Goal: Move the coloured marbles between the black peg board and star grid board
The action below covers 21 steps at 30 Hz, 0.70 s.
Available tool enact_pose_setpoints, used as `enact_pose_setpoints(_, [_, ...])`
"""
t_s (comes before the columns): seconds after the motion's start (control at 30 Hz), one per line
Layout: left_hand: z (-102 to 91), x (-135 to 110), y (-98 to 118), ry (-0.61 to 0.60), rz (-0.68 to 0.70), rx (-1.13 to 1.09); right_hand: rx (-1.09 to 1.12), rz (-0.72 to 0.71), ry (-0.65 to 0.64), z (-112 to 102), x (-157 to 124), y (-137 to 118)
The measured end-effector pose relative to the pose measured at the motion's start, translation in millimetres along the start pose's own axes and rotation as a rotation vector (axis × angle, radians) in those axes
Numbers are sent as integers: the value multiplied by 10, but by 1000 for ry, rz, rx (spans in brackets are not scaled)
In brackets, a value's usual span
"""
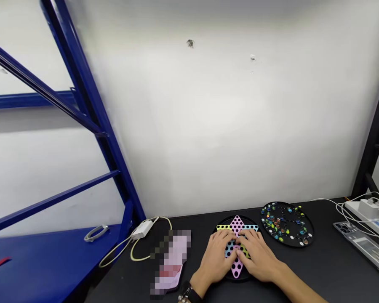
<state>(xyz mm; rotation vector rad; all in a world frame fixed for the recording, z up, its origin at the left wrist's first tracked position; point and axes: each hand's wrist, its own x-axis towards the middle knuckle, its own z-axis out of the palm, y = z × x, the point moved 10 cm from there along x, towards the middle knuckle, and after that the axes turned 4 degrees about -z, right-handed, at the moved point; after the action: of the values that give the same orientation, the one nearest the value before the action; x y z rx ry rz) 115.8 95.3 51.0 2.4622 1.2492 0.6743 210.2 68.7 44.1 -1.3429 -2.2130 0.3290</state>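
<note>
Left hand (pixel 217 254) and right hand (pixel 259 255) palms-down on star board (pixel 236 261), grip unclear; black tray (pixel 292 239) right of board.

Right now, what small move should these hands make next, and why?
Probably lift the left hand and right hand slightly: both rest over the star-shaped board and cover much of its middle, so how that part lies can't be checked from this view.

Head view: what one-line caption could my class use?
Left hand and right hand on a multicoloured, holed board, beside a round black tray of small colourful pieces.
</note>
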Motion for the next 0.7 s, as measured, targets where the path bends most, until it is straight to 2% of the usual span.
enact_pose_setpoints(0.7, [-10,-10,15,16,12,-1,5,1,4,21,-7,0])
